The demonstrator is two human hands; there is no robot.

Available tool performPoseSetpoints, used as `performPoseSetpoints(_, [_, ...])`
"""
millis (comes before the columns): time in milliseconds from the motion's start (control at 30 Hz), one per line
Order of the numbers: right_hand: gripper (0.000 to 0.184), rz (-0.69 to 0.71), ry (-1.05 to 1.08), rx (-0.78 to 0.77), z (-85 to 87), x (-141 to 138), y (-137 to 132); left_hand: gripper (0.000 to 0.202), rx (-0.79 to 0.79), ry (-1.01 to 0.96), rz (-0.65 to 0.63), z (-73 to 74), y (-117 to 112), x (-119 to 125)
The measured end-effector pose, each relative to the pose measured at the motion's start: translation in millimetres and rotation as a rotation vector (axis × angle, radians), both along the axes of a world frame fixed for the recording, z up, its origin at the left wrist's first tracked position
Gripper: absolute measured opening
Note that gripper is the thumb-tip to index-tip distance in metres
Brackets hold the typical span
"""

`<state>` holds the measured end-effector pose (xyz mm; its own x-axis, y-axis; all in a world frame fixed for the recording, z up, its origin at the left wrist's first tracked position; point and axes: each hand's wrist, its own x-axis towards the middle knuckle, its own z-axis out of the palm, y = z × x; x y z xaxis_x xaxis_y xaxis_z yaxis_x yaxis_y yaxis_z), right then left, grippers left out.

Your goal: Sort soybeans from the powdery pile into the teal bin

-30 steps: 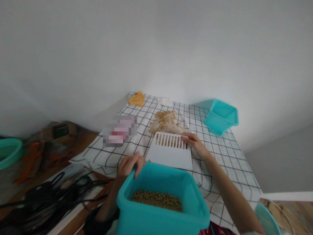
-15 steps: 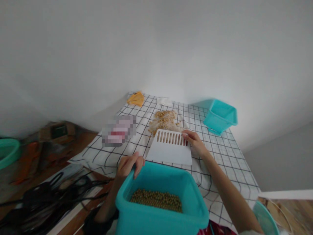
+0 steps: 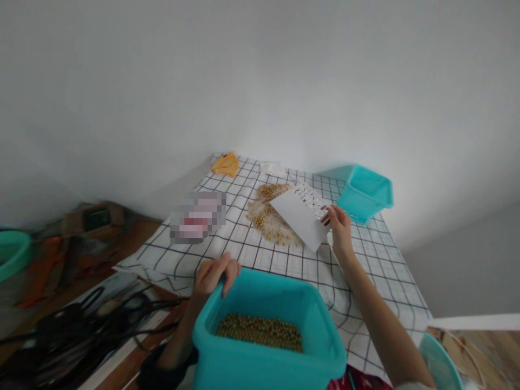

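Note:
My left hand (image 3: 217, 276) is closed over the far left corner of a turquoise plastic bin (image 3: 268, 374), which stands at the near edge. Inside the bin lies a layer of small greenish-brown beans (image 3: 262, 331). My right hand (image 3: 340, 225) grips a white flat scraper (image 3: 298, 216) by its slotted end, with the fingers passing at the slots. The scraper is tilted, its plain edge facing left over a spread of yellowish beans (image 3: 266, 219) mixed with pale fine bits on the checked cloth.
The checked tablecloth (image 3: 244, 244) covers the table against a wall. A second turquoise bin (image 3: 365, 195) sits at the back right. Yellow cloth (image 3: 226, 164), white tissue (image 3: 273, 169) and a blurred pink packet (image 3: 199, 216) lie around. Black cables (image 3: 101, 325) are tangled at lower left.
My right hand has moved the scraper away from me and to the right, turning it so its plain edge faces left. More of the yellowish beans show. My left hand stays on the bin.

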<state>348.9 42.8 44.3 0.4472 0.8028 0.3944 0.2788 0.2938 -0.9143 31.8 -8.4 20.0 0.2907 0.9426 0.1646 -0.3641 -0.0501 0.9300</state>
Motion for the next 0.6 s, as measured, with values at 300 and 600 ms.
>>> performPoseSetpoints(300, [0.033, 0.145, -0.148, -0.029, 2.9, -3.5, -2.5, 0.064, 0.003, 0.004, -0.003, -1.0, 0.1, -0.8])
performPoseSetpoints(600, [0.034, 0.163, -0.273, -0.035, 1.0, -3.7, -3.3, 0.065, 0.011, 0.024, 0.002, -0.1, -0.1, -0.2])
